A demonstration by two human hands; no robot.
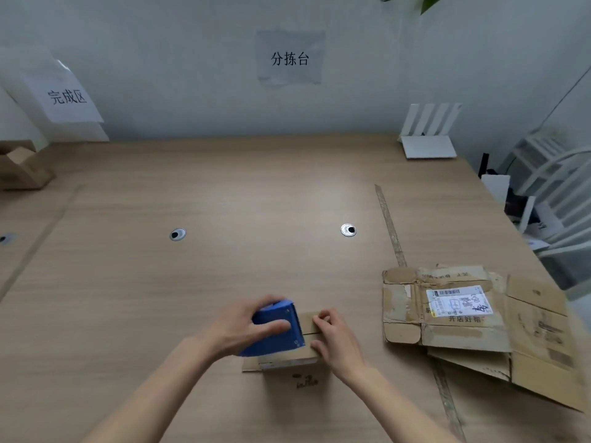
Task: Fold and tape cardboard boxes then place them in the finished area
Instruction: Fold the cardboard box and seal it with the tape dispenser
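Nearest the viewer, a small cardboard box [295, 362] stands on the wooden surface [224, 193]; the left hand [243, 324] has its grip wrapped around a blue tape dispenser [278, 327] resting on the box top, while the right hand [335, 337] presses curled fingers on the closed flaps, grasping nothing. To the right lie flattened cardboard boxes [479, 324], one bearing a shipping label. Farther off, a folded box [22, 167] sits at the far left below a paper sign [67, 97] on the wall.
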